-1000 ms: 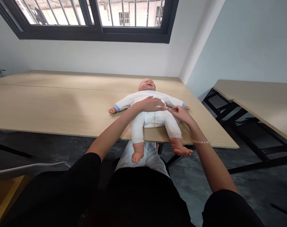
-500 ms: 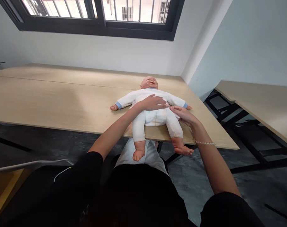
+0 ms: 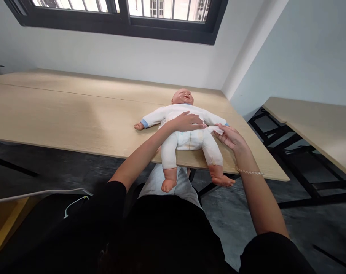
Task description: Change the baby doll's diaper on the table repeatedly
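Observation:
A baby doll [image 3: 173, 112] in a white top with blue cuffs lies on its back on the wooden table [image 3: 61, 114], its feet hanging past the near edge. Around its hips is a white diaper [image 3: 190, 140] with a faint print. My left hand [image 3: 188, 121] rests flat across the doll's belly at the diaper's upper edge, fingers stretched out. At the doll's hip on the right side, my right hand [image 3: 230, 137] pinches a white diaper tab [image 3: 215, 129] that stretches out from the waist. The diaper's waist is partly hidden under my left hand.
A second wooden table [image 3: 312, 118] with black legs stands to the right. Behind the first table is a white wall with a dark-framed window [image 3: 169, 28]. At the lower left, a white cable [image 3: 47, 195] runs near a yellow-edged object [image 3: 10, 220].
My right hand has turned and taken hold of the diaper tab, pulling it outward to the right. The left hand stays on the belly. The view has shifted slightly.

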A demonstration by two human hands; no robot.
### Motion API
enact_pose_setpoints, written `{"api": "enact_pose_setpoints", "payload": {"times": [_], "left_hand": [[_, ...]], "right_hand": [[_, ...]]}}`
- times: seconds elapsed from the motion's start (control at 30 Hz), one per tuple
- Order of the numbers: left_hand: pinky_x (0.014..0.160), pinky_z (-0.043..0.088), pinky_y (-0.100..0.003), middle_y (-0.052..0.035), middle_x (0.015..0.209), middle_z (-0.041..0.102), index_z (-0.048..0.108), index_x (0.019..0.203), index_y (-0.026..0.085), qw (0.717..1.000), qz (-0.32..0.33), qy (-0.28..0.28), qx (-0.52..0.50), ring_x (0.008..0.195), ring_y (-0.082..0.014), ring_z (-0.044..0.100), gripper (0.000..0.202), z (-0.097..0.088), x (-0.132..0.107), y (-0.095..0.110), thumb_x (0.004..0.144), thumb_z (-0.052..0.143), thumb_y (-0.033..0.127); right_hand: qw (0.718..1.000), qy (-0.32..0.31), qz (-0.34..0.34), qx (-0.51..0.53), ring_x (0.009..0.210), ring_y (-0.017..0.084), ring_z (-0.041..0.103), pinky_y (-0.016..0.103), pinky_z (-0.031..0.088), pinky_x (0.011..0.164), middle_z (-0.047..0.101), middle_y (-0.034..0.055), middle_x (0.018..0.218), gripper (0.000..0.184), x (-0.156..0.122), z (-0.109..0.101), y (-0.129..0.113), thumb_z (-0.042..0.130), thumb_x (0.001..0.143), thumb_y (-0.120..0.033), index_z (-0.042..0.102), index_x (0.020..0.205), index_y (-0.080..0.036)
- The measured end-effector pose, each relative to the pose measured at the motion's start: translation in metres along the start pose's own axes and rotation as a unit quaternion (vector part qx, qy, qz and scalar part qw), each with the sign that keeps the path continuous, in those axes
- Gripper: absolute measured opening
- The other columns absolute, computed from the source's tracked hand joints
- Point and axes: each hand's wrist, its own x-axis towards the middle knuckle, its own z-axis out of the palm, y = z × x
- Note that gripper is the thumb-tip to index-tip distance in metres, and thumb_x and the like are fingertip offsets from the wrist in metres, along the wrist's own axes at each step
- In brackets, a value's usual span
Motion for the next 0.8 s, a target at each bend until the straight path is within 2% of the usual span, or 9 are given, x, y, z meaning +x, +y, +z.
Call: {"api": "enact_pose_setpoints", "payload": {"times": [0.1, 0.17, 0.27, 0.4, 0.47, 0.57, 0.67, 0.73, 0.8], "left_hand": [[0.13, 0.004, -0.053, 0.0001, 0.148, 0.062, 0.067, 0.129, 0.026, 1.0, -0.01, -0.008, 0.0, 0.144, -0.0229, 0.045, 0.052, 0.001, 0.001, -0.002, 0.106, 0.031, 0.057], [0.13, 0.004, -0.054, -0.0002, 0.151, 0.06, 0.066, 0.131, 0.027, 1.0, -0.013, -0.008, 0.003, 0.146, -0.0221, 0.044, 0.051, 0.002, 0.003, -0.004, 0.106, 0.032, 0.056], [0.13, 0.005, -0.053, -0.0013, 0.148, 0.062, 0.066, 0.131, 0.025, 1.0, -0.008, -0.001, 0.004, 0.145, -0.022, 0.045, 0.05, 0.002, 0.002, -0.004, 0.106, 0.035, 0.056], [0.13, 0.007, -0.052, -0.0013, 0.139, 0.068, 0.068, 0.127, 0.019, 0.999, 0.004, 0.041, -0.023, 0.141, -0.0218, 0.05, 0.049, 0.004, -0.004, 0.001, 0.106, 0.038, 0.052], [0.13, 0.008, -0.051, -0.0004, 0.136, 0.07, 0.07, 0.123, 0.019, 0.997, 0.01, 0.062, -0.041, 0.139, -0.0209, 0.052, 0.048, 0.004, -0.007, 0.004, 0.105, 0.04, 0.052], [0.13, 0.01, -0.051, 0.0007, 0.134, 0.071, 0.071, 0.119, 0.021, 0.996, 0.003, 0.07, -0.048, 0.136, -0.019, 0.054, 0.046, 0.004, -0.007, 0.007, 0.104, 0.043, 0.053], [0.131, 0.009, -0.049, 0.0021, 0.138, 0.069, 0.07, 0.122, 0.022, 0.999, -0.012, 0.046, -0.026, 0.138, -0.0186, 0.052, 0.044, 0.002, -0.005, 0.006, 0.105, 0.042, 0.052], [0.131, 0.007, -0.049, 0.0016, 0.144, 0.065, 0.069, 0.126, 0.023, 1.0, -0.016, 0.019, -0.007, 0.143, -0.0199, 0.048, 0.046, 0.002, -0.002, 0.004, 0.107, 0.038, 0.051], [0.131, 0.005, -0.051, -0.0006, 0.149, 0.061, 0.067, 0.13, 0.023, 1.0, -0.015, 0.003, 0.006, 0.147, -0.0216, 0.043, 0.049, 0.002, 0.001, 0.001, 0.107, 0.034, 0.052]], "right_hand": [[0.999, -0.003, 0.034, -0.004, 0.089, 0.016, 0.072, 0.023, 0.065, 0.083, 0.074, 0.0086, 0.104, 0.009, -0.002, 0.002, -0.003, 0.063, 0.092, -0.017, 0.072, 0.093, -0.018], [0.997, -0.047, 0.053, -0.036, 0.089, 0.016, 0.073, 0.022, 0.064, 0.076, 0.075, 0.0085, 0.106, 0.016, -0.005, 0.004, -0.005, 0.062, 0.092, -0.019, 0.074, 0.103, -0.018], [0.984, -0.133, 0.058, -0.108, 0.094, 0.019, 0.073, 0.023, 0.063, 0.073, 0.075, 0.0078, 0.114, 0.033, -0.011, 0.006, -0.007, 0.074, 0.081, -0.017, 0.074, 0.114, -0.021], [0.971, -0.173, 0.013, -0.164, 0.101, 0.022, 0.071, 0.026, 0.059, 0.079, 0.075, 0.0078, 0.111, 0.047, -0.01, 0.003, -0.001, 0.082, 0.069, -0.02, 0.073, 0.115, -0.022], [0.965, -0.166, -0.016, -0.203, 0.097, 0.022, 0.069, 0.028, 0.056, 0.077, 0.075, 0.0082, 0.104, 0.047, -0.005, 0.001, 0.004, 0.083, 0.069, -0.028, 0.073, 0.114, -0.02], [0.959, -0.113, -0.06, -0.252, 0.083, 0.021, 0.065, 0.03, 0.051, 0.071, 0.072, 0.008, 0.091, 0.045, 0.002, -0.003, 0.01, 0.081, 0.067, -0.039, 0.071, 0.104, -0.017], [0.95, -0.058, -0.102, -0.29, 0.067, 0.017, 0.055, 0.028, 0.043, 0.062, 0.063, 0.0036, 0.074, 0.042, 0.005, -0.005, 0.013, 0.08, 0.065, -0.042, 0.069, 0.095, -0.016], [0.947, -0.047, -0.103, -0.302, 0.06, 0.015, 0.048, 0.027, 0.038, 0.057, 0.058, 0.0013, 0.067, 0.041, 0.005, -0.005, 0.014, 0.081, 0.064, -0.044, 0.068, 0.091, -0.016], [0.95, -0.05, -0.092, -0.294, 0.059, 0.015, 0.047, 0.027, 0.036, 0.055, 0.059, 0.0025, 0.067, 0.041, 0.004, -0.004, 0.014, 0.081, 0.065, -0.048, 0.067, 0.088, -0.017]]}}
